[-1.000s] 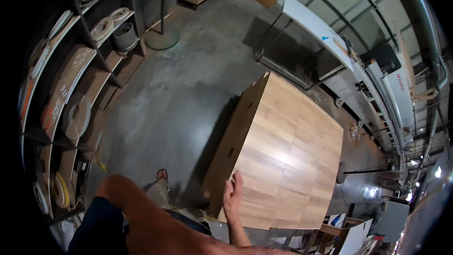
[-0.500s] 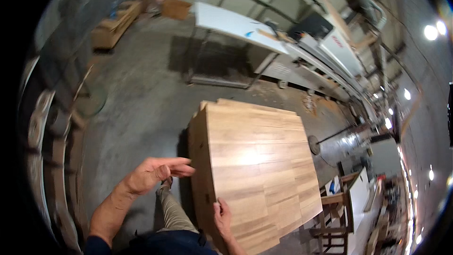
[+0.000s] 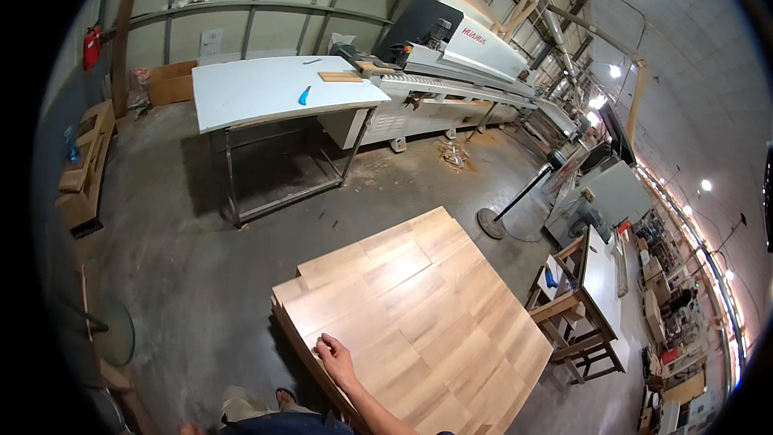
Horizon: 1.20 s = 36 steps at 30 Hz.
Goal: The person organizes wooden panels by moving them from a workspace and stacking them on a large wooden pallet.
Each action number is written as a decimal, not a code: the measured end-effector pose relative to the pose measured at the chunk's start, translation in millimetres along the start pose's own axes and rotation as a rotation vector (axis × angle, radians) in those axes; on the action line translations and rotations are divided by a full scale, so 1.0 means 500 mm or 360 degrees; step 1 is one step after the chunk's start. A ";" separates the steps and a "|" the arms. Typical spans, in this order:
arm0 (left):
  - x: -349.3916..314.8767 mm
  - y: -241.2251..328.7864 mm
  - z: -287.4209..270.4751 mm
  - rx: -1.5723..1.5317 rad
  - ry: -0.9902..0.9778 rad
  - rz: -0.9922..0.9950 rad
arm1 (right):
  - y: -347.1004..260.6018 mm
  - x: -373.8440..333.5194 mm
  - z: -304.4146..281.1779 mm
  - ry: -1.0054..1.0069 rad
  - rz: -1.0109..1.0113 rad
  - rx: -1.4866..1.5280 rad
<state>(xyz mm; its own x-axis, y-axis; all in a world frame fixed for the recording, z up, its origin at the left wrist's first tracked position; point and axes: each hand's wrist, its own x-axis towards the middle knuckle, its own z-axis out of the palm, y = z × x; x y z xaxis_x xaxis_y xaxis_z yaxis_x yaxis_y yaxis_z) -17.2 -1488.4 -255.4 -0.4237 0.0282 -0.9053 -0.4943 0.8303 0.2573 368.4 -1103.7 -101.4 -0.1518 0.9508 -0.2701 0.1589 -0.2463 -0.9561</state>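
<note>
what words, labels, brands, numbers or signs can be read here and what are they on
Red lettering on the white machine: legible, but I won't copy it out.
Pale sheet by the back wall: any print is too small to read.
Stacked wooden panels: no lettering visible.

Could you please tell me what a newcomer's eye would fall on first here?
Probably the broad stack of pale wooden boards in the lower middle, with the right hand at the left edge of its top. Beyond it, a white-topped table bears a small blue item, and a long white-and-black machine runs off to the table's right.
</note>
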 end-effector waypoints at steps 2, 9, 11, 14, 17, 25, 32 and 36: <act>-0.089 0.080 0.005 0.0305 -0.0166 0.0136 | -0.018 0.067 0.030 -0.0006 -0.0036 0.0017; -0.034 0.485 0.017 0.0573 -0.0370 0.0547 | -0.048 0.309 0.147 0.0100 0.0028 -0.0123; 0.199 0.616 0.039 -0.0191 -0.0135 0.0260 | -0.068 0.383 0.199 0.0140 0.0016 -0.0127; 0.314 0.863 0.064 -0.0056 -0.0320 0.0657 | -0.059 0.467 0.243 0.0246 0.0152 0.0065; 0.164 1.136 0.148 0.0045 -0.0398 0.1067 | -0.103 0.520 0.297 0.0270 0.0379 0.0209; -0.082 1.582 0.486 0.0698 -0.0842 0.1862 | -0.108 0.607 0.291 0.0495 0.0391 -0.0130; -0.249 1.842 0.743 0.1064 -0.0807 0.2399 | -0.070 0.818 0.240 0.0639 0.0492 0.0164; -0.262 2.027 0.909 0.0978 -0.0507 0.2806 | -0.115 0.983 0.156 0.0708 0.0362 0.0252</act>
<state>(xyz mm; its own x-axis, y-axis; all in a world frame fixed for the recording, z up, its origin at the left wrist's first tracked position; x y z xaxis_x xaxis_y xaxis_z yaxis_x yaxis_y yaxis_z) -117.9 -397.5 -29.8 0.0980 0.9784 0.1822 0.6201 -0.2032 0.7578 208.7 -637.1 -188.2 0.3041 0.8495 -0.4312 -0.0152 -0.4482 -0.8938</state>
